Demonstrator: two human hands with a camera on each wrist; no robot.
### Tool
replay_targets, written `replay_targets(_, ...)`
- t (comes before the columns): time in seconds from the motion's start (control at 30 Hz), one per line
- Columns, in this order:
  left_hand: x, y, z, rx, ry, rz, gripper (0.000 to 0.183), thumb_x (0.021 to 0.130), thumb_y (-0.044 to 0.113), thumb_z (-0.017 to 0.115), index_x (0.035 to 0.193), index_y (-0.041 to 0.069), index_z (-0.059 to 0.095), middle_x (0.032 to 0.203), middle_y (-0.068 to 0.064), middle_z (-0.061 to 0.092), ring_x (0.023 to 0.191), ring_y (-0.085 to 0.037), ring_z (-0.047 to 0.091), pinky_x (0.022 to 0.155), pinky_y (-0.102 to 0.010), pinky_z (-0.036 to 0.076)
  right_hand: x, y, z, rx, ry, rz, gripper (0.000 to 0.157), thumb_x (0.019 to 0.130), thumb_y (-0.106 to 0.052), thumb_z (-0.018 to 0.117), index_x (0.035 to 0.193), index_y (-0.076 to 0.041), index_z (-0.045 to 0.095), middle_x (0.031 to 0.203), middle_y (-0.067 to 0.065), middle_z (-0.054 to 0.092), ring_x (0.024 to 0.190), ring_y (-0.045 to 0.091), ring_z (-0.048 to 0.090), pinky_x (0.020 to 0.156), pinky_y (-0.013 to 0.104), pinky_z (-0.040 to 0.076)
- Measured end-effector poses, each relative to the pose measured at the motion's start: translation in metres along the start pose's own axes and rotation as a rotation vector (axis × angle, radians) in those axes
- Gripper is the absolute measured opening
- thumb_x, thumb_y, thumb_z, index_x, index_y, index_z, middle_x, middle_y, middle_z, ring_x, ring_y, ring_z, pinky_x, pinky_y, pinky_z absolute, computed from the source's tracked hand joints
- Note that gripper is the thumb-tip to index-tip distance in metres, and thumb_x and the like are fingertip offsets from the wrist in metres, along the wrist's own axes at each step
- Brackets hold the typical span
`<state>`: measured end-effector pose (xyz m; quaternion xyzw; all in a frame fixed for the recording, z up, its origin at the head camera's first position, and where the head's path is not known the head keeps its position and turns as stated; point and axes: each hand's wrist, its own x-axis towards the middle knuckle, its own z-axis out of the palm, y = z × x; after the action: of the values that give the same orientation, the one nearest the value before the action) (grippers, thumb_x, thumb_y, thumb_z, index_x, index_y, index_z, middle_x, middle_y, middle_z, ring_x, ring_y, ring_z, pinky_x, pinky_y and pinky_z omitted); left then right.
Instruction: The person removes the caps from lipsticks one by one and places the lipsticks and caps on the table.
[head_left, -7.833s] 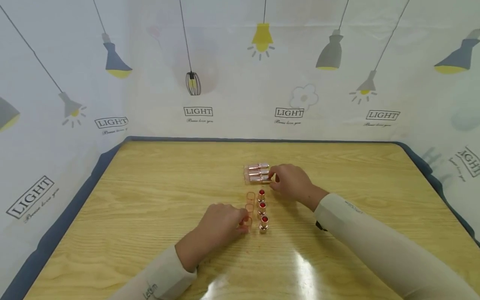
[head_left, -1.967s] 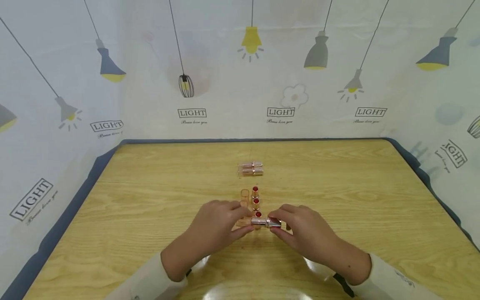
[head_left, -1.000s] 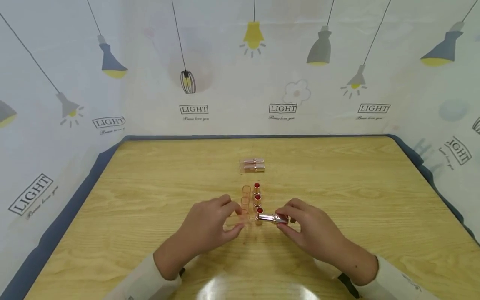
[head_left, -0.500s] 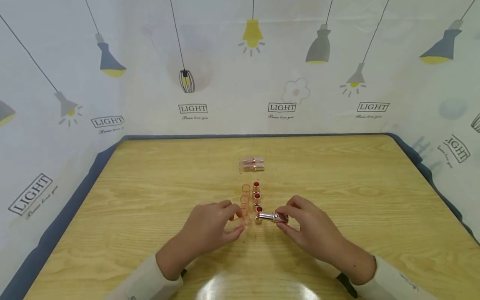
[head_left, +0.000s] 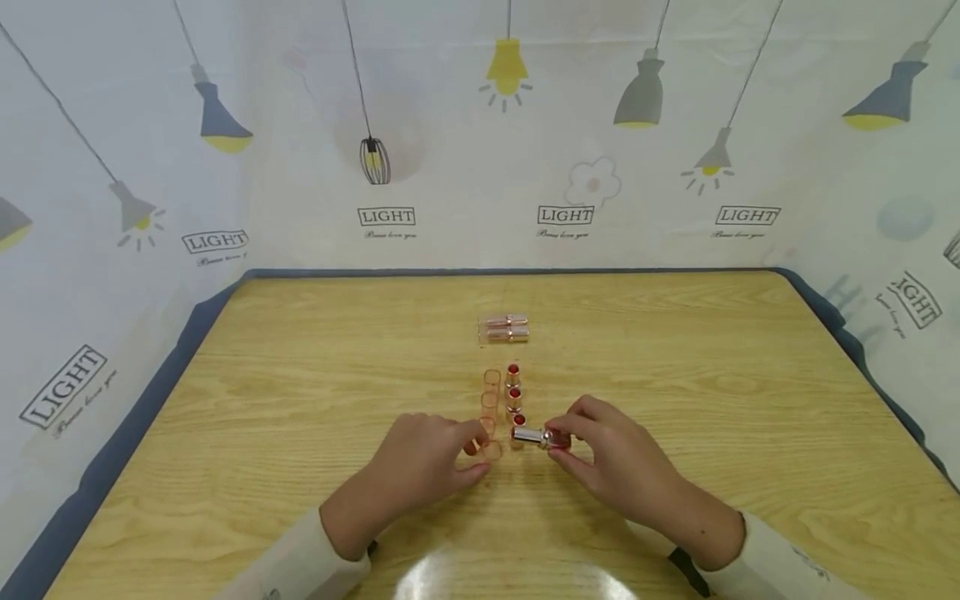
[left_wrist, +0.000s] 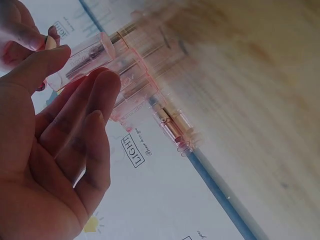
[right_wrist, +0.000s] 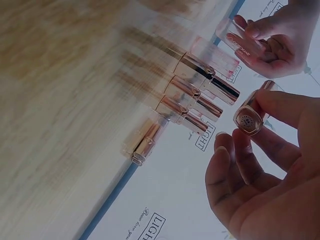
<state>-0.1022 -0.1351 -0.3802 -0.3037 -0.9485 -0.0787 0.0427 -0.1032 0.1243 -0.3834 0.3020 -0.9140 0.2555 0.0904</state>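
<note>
My left hand (head_left: 420, 458) pinches a clear pinkish lipstick cap (head_left: 492, 451) at the near end of a row of similar caps (head_left: 489, 403). The cap stands upright, its open end up. In my right hand (head_left: 622, 458), thumb and fingers pinch an uncapped rose-gold lipstick (head_left: 531, 436), tilted sideways with its tip end to the left. Its round-cornered base with a label (right_wrist: 248, 121) shows in the right wrist view. Three uncapped lipsticks (head_left: 514, 398) with red tips stand upright beside the caps; the held lipstick partly covers the nearest one.
Two capped lipsticks (head_left: 508, 327) lie side by side farther back on the wooden table (head_left: 337, 358). A pale curtain (head_left: 450, 108) printed with lamps surrounds the table's back and sides.
My right hand took one lipstick from the three lying at the back and brought it forward. Its cap came off into my left hand, which lowered it upright to the row's near end.
</note>
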Motion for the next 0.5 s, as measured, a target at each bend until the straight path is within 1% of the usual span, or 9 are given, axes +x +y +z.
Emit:
replay_targets(0.1,0.0008,-0.0001,-0.0004,-0.009,-0.033,-0.017,0.023,0.085,0.045,0.076,0.093,0.024,0.072,0.079,0.013,0.075,0.06,-0.005,0.065,0.048,-0.024,0.038,0.0002,-0.0003,0.0006,0.008,0.001,-0.002,0.023,0.08,-0.016,0.085,0.101,-0.015,0.076,0.092,-0.008,0.062,0.082,0.007,0.061,0.067,0.021,0.05)
replay_targets(0.27,0.0029,-0.001,0.0011,-0.039,-0.106,-0.046,0.023,0.086,0.045,0.075,0.094,0.023,0.073,0.081,0.013,0.075,0.062,-0.005,0.064,0.05,-0.024,0.039,0.0014,-0.0019,0.0024,0.002,-0.026,0.027,0.024,0.08,-0.019,0.085,0.102,-0.017,0.076,0.092,-0.009,0.064,0.084,0.009,0.063,0.068,0.023,0.052)
replay_targets(0.37,0.0037,-0.0019,0.0025,-0.054,-0.119,-0.051,0.023,0.087,0.045,0.075,0.093,0.023,0.072,0.081,0.013,0.074,0.062,-0.005,0.063,0.051,-0.024,0.04,0.002,-0.0031,0.0038,-0.001,-0.036,0.037,0.025,0.079,-0.019,0.086,0.102,-0.017,0.076,0.091,-0.009,0.065,0.083,0.009,0.063,0.068,0.023,0.052)
replay_targets(0.5,0.0031,-0.0027,0.0035,-0.069,-0.116,-0.053,0.022,0.086,0.044,0.076,0.093,0.023,0.073,0.081,0.012,0.075,0.064,-0.006,0.065,0.052,-0.026,0.042,0.0024,-0.0043,0.0069,0.002,-0.055,0.025,0.024,0.079,-0.02,0.086,0.101,-0.016,0.076,0.091,-0.008,0.067,0.083,0.009,0.063,0.069,0.023,0.052)
